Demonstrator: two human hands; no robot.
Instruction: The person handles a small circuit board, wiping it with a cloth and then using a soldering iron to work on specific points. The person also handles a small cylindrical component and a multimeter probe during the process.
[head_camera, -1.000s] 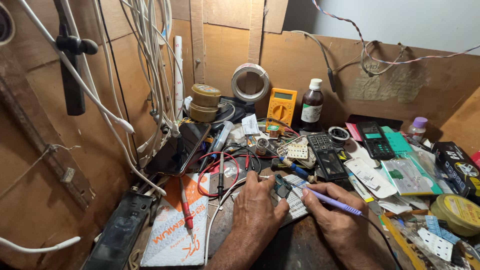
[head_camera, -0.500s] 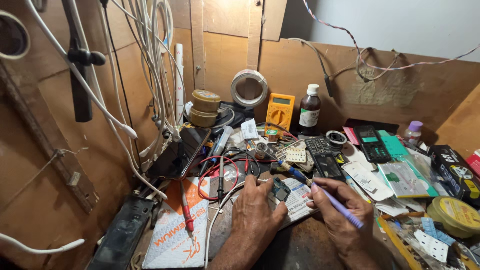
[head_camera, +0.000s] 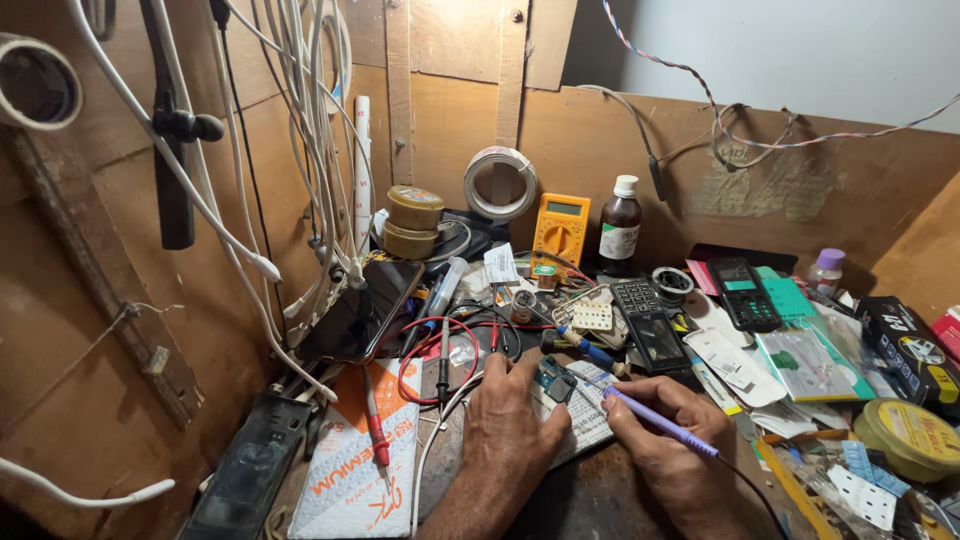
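Two bare hands work low at the front of a crowded wooden bench. The left hand (head_camera: 510, 440) lies flat, its fingers pinching a small green circuit board (head_camera: 553, 379) against a white slab beneath. The right hand (head_camera: 672, 448) is closed in a pen grip on a purple-handled soldering iron (head_camera: 655, 421). Its long axis runs from lower right up to the left, with the tip aimed at the board and close beside it; whether they touch I cannot tell. Its cord trails back past the wrist toward the lower right.

Just left of the hands sit a red-handled probe (head_camera: 374, 430) on an orange-and-white packet (head_camera: 345, 475) and loops of red and black lead (head_camera: 440, 355). Beyond the board, a blue-handled screwdriver (head_camera: 585, 350) and a dark phone body (head_camera: 657, 340) crowd the far side. To the right, papers and a yellow tin (head_camera: 910, 435) fill the bench up to the edge.

Farther back stand a yellow multimeter (head_camera: 561, 230), a brown bottle (head_camera: 620, 222) and a coil of solder wire (head_camera: 500, 183) against the wooden wall. White cables (head_camera: 310, 150) hang on the left. Bare room shows only on the dark surface between and under the wrists.
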